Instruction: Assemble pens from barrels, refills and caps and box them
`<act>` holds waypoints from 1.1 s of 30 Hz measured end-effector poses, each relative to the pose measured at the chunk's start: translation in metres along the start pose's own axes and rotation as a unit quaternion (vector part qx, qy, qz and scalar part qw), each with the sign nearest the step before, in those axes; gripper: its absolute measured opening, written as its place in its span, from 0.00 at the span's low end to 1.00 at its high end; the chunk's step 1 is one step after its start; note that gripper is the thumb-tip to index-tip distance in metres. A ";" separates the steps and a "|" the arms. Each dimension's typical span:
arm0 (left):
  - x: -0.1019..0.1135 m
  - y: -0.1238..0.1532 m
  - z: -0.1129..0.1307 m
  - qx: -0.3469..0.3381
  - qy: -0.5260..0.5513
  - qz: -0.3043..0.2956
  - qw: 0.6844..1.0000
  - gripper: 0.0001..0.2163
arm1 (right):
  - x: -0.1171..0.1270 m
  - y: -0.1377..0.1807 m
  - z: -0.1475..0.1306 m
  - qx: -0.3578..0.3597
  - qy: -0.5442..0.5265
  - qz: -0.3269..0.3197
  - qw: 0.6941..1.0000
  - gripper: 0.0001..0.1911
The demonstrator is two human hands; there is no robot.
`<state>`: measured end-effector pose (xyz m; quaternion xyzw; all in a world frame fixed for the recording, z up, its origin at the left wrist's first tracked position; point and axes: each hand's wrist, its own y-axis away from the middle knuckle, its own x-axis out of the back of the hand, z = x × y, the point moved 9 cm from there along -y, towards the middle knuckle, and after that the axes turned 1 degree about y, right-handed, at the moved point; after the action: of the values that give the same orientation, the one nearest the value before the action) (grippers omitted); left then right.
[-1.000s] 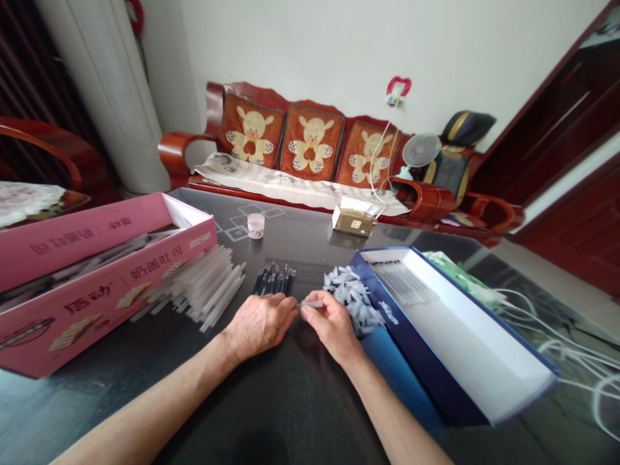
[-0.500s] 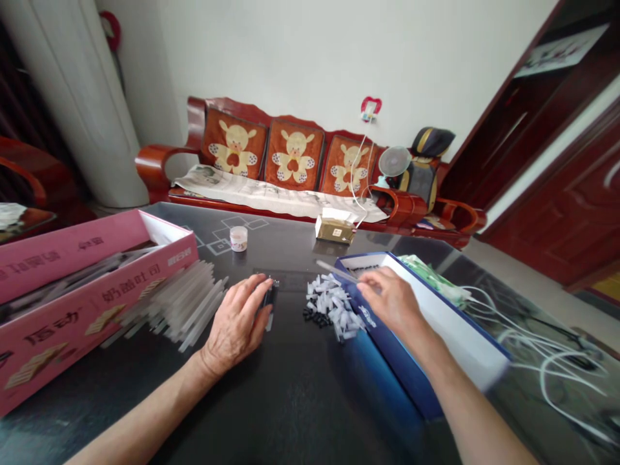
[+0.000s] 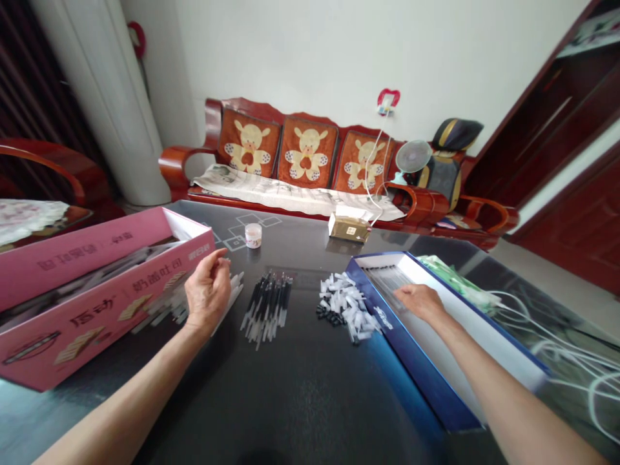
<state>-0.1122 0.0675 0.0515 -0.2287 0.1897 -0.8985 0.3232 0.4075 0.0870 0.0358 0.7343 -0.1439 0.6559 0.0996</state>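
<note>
My left hand (image 3: 208,292) hovers over a pile of clear plastic tubes (image 3: 234,289) beside the pink carton (image 3: 104,294). Its fingers are curled and the thumb meets the fingertips; what they pinch is too small to name. My right hand (image 3: 419,301) lies palm down inside the blue box (image 3: 416,368), fingers stretched over a row of clear pens (image 3: 385,278) at the box's far end. Between the hands lie a bunch of black refills (image 3: 268,301) and a heap of small white caps (image 3: 346,302) on the dark table (image 3: 290,394).
A small white jar (image 3: 253,235) and a tissue box (image 3: 349,226) stand at the far side of the table. A green packet (image 3: 450,274) and white cables (image 3: 557,323) lie right of the blue box. A red wooden sofa (image 3: 310,155) runs behind.
My left hand has left the black refills and moved left to the clear tubes. My right hand carried a clear pen from the table's middle into the blue box and now rests there.
</note>
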 end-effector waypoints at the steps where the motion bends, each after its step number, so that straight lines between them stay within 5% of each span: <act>1: 0.003 -0.003 -0.003 0.013 -0.009 0.007 1.000 0.16 | 0.000 -0.001 -0.002 0.009 0.005 0.000 1.000 0.14; 5: -0.004 -0.011 0.002 -0.015 -0.139 -0.067 0.988 0.15 | 0.025 0.006 -0.022 0.053 0.016 0.070 0.996 0.15; 10: -0.037 0.011 0.012 -0.117 -0.377 -0.278 0.876 0.15 | 0.064 0.072 -0.106 0.209 -0.140 0.217 0.943 0.12; 14: -0.044 0.028 0.008 -0.096 -0.462 -0.348 0.811 0.15 | 0.036 0.133 -0.174 0.326 -0.244 0.188 0.894 0.11; 18: -0.049 0.037 0.006 -0.097 -0.481 -0.372 0.788 0.13 | -0.012 0.158 -0.196 0.343 -0.279 0.154 0.884 0.11; 22: -0.052 0.040 0.004 -0.105 -0.473 -0.371 0.792 0.13 | -0.037 0.160 -0.195 0.344 -0.297 0.129 0.881 0.11; 27: -0.049 0.040 0.015 -0.124 -0.457 -0.350 0.808 0.13 | -0.026 0.159 -0.188 0.326 -0.368 0.146 0.858 0.11; 33: -0.036 0.026 0.039 -0.095 -0.288 -0.243 0.921 0.13 | -0.022 0.135 -0.141 0.172 -0.490 0.204 0.830 0.10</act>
<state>-0.0537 0.0655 0.0607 -0.5464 0.1115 -0.8224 0.1126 0.2271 0.0095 0.0250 0.9184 -0.2056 0.2300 -0.2476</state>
